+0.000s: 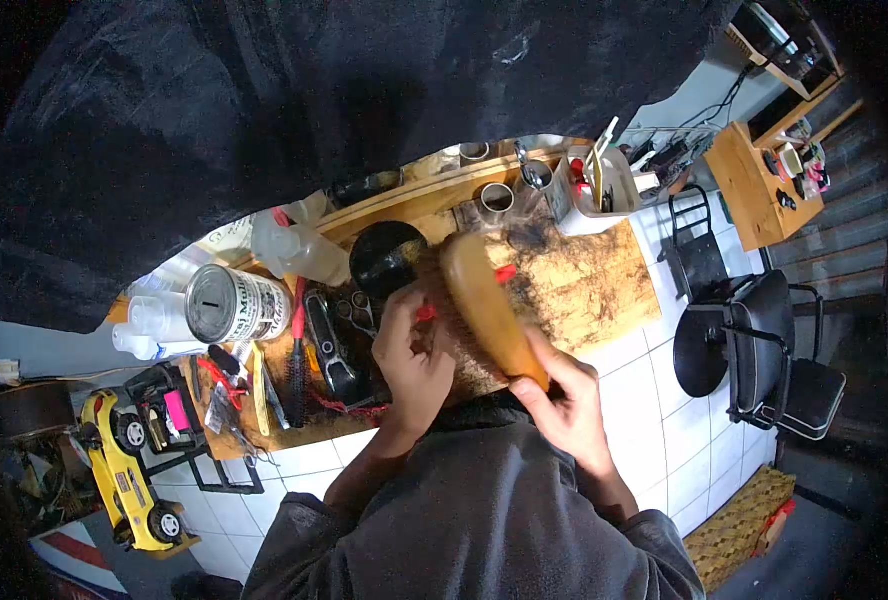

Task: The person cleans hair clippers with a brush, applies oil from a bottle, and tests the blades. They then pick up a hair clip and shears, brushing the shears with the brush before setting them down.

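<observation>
A wooden brush (484, 305) with dark bristles is held up over the wooden table, tilted, its bristles facing left. My right hand (567, 403) grips the lower end of its handle. Beside the bristles, my left hand (414, 355) has its fingers curled round something red, partly hidden; a red tip also shows past the brush's right side. Dark hair clippings lie scattered on the table (619, 290). Left of my left hand are a black clipper (332, 350), scissors (357, 312) and a round black object (386, 258).
At the left stand a labelled tin (226, 303) and spray bottles (304, 252). A white container (594, 195) of tools and a metal cup (496, 198) are at the back. Black chairs (764, 340) stand right; a yellow toy car (124, 475) is lower left.
</observation>
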A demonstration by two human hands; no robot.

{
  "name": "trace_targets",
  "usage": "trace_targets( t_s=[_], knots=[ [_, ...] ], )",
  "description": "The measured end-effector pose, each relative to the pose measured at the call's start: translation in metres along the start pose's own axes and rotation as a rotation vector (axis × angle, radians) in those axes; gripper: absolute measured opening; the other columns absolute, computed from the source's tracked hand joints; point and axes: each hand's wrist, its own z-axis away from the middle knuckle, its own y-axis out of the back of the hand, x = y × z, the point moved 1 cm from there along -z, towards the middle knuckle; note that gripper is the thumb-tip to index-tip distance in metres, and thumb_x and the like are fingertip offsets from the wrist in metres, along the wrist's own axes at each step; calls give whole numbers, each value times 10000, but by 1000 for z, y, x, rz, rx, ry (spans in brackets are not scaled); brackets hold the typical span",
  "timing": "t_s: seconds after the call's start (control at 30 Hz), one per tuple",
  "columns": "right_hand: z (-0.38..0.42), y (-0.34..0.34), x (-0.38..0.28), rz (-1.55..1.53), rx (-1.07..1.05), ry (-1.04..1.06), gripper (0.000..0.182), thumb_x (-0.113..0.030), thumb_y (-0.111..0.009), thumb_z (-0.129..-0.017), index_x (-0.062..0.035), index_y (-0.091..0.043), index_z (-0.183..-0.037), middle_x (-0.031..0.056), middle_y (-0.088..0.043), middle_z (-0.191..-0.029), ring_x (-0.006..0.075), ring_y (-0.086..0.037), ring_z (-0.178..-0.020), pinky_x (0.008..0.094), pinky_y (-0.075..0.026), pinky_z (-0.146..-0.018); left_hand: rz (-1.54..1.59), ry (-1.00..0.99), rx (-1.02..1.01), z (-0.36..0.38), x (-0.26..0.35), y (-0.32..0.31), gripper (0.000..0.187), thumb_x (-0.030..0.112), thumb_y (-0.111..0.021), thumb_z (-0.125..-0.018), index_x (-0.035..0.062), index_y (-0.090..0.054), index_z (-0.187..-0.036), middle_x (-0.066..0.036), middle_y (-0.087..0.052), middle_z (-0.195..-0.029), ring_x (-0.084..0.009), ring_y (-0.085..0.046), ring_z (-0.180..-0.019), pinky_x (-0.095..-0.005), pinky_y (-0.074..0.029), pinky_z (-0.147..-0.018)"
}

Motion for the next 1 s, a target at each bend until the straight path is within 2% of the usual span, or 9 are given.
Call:
trace_targets(
  t_s=[0.13, 0.27, 0.37, 0.5, 0.6, 0.63, 0.77, 0.9, 1.0],
  knots=[
    [-4, 0, 22, 188, 128, -48, 531, -134, -713, -813, -35, -526, -1300, 222, -651, -1055, 248, -675, -895, 338, -519, -771, 32, -135, -30, -6, 3, 2, 266, -108, -613, -822, -46, -539, -1070, -137, -598, -1054, -163, -578, -979, -275, -466, -876],
    [-13, 8, 20, 235, 278, -214, 508, -99, -694, -822, -2, -524, -1290, 228, -659, -1024, 213, -660, -881, 325, -516, -773, -58, -33, -62, -5, -2, 4, 238, -112, -617, -817, -35, -553, -1033, -131, -604, -1036, -155, -581, -954, -262, -466, -868],
    [-11, 4, 20, 185, 309, -29, 505, -94, -692, -823, -6, -525, -1291, 230, -654, -1049, 199, -653, -904, 316, -510, -787, -71, -12, -71, -2, 2, -2, 236, -108, -605, -829, -31, -554, -1046, -115, -606, -1026, -143, -585, -931, -253, -470, -856],
    [-8, -1, 10, 127, 64, 65, 542, -124, -730, -794, -19, -532, -1288, 203, -656, -1073, 280, -668, -923, 330, -514, -793, -112, 135, -133, 5, 2, -1, 224, -83, -600, -848, -35, -549, -1062, -104, -604, -999, -128, -587, -912, -242, -483, -825],
    [-12, 3, 23, 230, 171, -73, 540, -130, -735, -790, -23, -538, -1282, 210, -661, -1030, 272, -672, -880, 343, -517, -767, -13, 77, -116, -2, 5, 0, 215, -57, -601, -861, -38, -539, -1066, -97, -596, -997, -120, -587, -901, -235, -496, -795],
    [-18, 2, 32, 296, 274, 4, 511, -131, -714, -810, -13, -538, -1275, 210, -667, -970, 242, -669, -824, 345, -516, -741, 27, 36, -90, -2, 2, 0, 216, -52, -604, -861, -37, -535, -1065, -96, -593, -1003, -123, -588, -899, -236, -498, -792],
    [-17, 19, 25, 213, 337, -414, 306, -147, -641, -886, 51, -576, -1110, 159, -665, -884, 146, -628, -765, 302, -504, -698, 84, 118, -93, 3, 2, 3, 209, -39, -608, -862, -35, -527, -1054, -111, -586, -1039, -139, -589, -911, -241, -502, -792],
    [-12, 16, 34, -162, 365, -270, 273, -153, -667, -871, 8, -535, -1048, 20, -586, -809, 85, -531, -701, 220, -452, -640, 146, 222, -215, 9, 11, -6, 199, -38, -610, -853, -33, -532, -1037, -148, -582, -1074, -155, -589, -944, -267, -490, -823],
    [-17, 9, 38, -128, 407, -166, 318, -137, -703, -844, -2, -520, -1067, 25, -587, -809, 71, -529, -703, 223, -449, -629, 275, 105, -427, 11, 3, -6, 185, -61, -591, -850, -33, -544, -1027, -153, -571, -1095, -161, -589, -949, -266, -479, -835]
  ],
)
